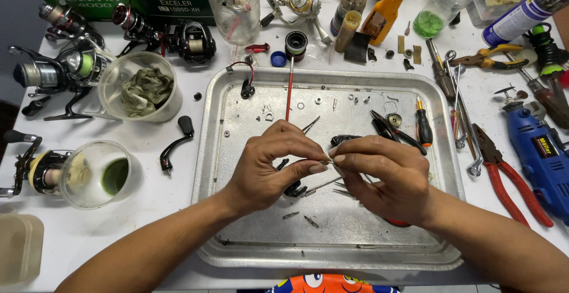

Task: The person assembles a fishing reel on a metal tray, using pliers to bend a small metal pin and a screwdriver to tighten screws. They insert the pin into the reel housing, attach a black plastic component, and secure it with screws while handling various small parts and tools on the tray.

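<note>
Tiny metal part (329, 161) pinched dead centre, above the aluminium tray (237, 233), long axis roughly left to right between the two grips. Left hand (269, 165) closed on it, thumb and forefinger tight; right hand (385, 171) meeting it tip to tip, equally near. Loose screws (299, 217) below, small screwdriver (423, 126) off right, red-handled pliers (504, 177) out on the worktop (166, 204).

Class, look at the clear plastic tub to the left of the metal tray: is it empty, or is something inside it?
Not empty. The clear plastic tub stands upright on the white table left of the metal tray, and a crumpled greenish rag lies inside it.
</note>
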